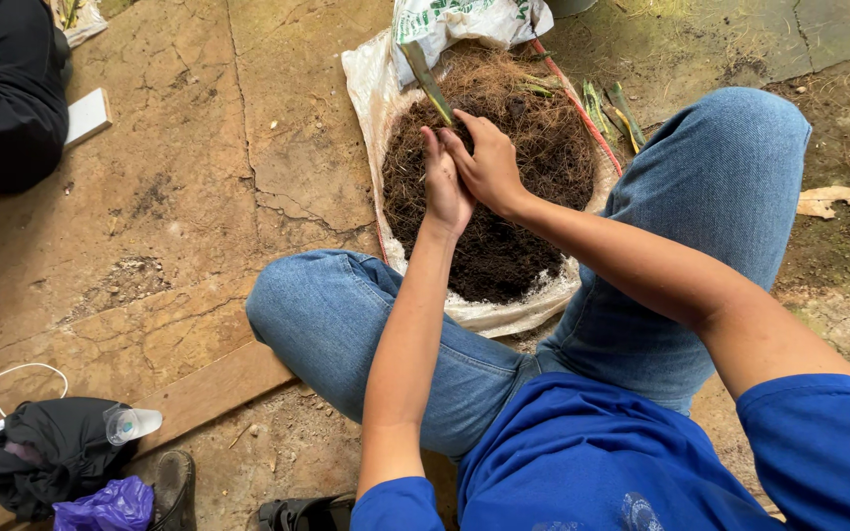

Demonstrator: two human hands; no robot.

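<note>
Between your knees: open sack (504, 315) of soil (504, 251), within easy reach. Left hand (443, 187) and right hand (489, 162) touching, fingers pressed together around cutting (427, 84), keeping it upright in fibre.

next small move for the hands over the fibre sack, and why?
Probably press the fibre in around the cutting's base. Both hands, left hand and right hand, are cupped together at the foot of the green cutting, which stands tilted in the brown fibre and soil heaped on the white sack. The base itself is hidden by the fingers.
</note>
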